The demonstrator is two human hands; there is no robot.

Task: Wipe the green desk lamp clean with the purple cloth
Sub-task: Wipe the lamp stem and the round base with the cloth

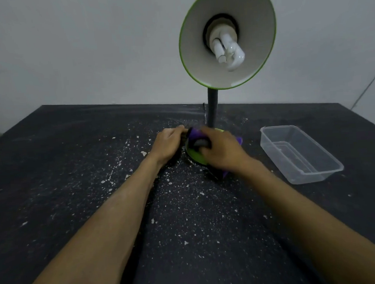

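Observation:
The green desk lamp stands on a dark table, its shade [227, 36] tilted toward me with a white bulb inside and a black stem [212, 109] below. Its round green base [195, 155] lies under my hands. My right hand [221, 150] presses the purple cloth [196, 133] onto the base; purple corners stick out beside and below the hand. My left hand [168, 144] grips the left edge of the base. A dark knob on the base shows between the hands.
A clear plastic container [299, 152] sits to the right of the lamp. The black tabletop [96, 169] is speckled with white flakes. A pale wall runs behind the table's far edge.

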